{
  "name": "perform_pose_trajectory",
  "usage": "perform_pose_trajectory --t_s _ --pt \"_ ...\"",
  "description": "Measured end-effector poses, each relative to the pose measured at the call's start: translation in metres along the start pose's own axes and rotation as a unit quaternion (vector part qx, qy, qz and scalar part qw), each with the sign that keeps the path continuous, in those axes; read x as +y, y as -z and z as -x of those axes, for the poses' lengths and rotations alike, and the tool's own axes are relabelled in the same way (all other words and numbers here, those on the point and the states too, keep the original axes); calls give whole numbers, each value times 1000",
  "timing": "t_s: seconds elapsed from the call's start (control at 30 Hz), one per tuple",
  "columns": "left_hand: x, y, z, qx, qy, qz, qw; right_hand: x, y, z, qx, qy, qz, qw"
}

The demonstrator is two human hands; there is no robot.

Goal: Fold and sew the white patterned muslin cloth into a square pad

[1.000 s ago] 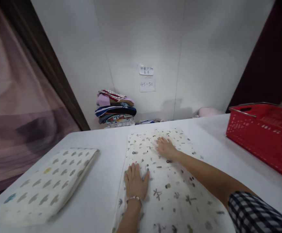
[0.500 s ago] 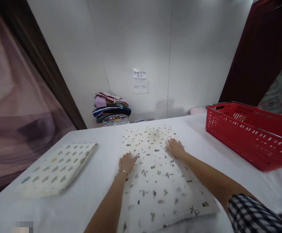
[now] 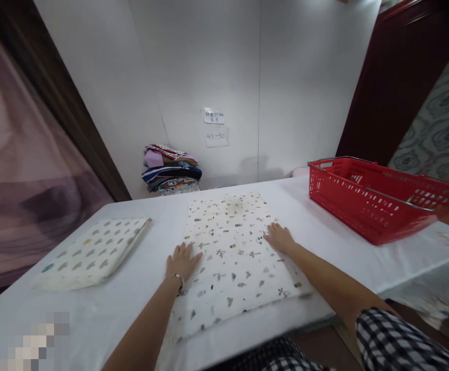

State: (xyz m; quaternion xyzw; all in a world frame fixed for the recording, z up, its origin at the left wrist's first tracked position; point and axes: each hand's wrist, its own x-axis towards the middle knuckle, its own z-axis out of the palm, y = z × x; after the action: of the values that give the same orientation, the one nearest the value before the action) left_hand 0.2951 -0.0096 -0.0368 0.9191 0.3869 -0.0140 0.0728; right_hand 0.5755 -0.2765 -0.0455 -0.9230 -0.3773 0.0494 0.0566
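Note:
A white folded cloth with small dark prints (image 3: 232, 257) lies flat on the white table (image 3: 317, 226) in front of me. My left hand (image 3: 181, 260) rests palm down on the cloth's left edge, fingers stretched out. My right hand (image 3: 279, 238) lies flat on its right edge, fingers spread. Neither hand holds anything. A bracelet sits on my left wrist.
A second folded cloth with grey-green spots (image 3: 93, 251) lies at the table's left. A red plastic basket (image 3: 367, 198) stands at the right. A stack of folded clothes (image 3: 170, 169) sits against the white wall behind the table, under two paper notes (image 3: 214, 126).
Both hands slid outward from the cloth's middle to its left and right edges. The view pulled back, showing the cloth's near edge and the table's front.

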Motion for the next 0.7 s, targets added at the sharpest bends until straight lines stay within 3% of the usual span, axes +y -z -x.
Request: perform_pose_trajectory --t_s 0.1,0.33,0.47,0.6,0.7 --pt "-8 -2 14 9 -36 1 999 7 -1 14 8 7 -4 1000" --pt "-14 -1 32 -6 -31 24 999 12 3 37 -3 9 -19 1000" --pt "-31 -5 64 -1 -74 37 997 29 -7 68 -5 21 -33 999" --pt "-47 -8 100 22 -76 50 996 52 -17 106 1 23 -84 996" --pt "-46 -10 126 59 -61 74 994 56 -20 132 52 35 -141 988"
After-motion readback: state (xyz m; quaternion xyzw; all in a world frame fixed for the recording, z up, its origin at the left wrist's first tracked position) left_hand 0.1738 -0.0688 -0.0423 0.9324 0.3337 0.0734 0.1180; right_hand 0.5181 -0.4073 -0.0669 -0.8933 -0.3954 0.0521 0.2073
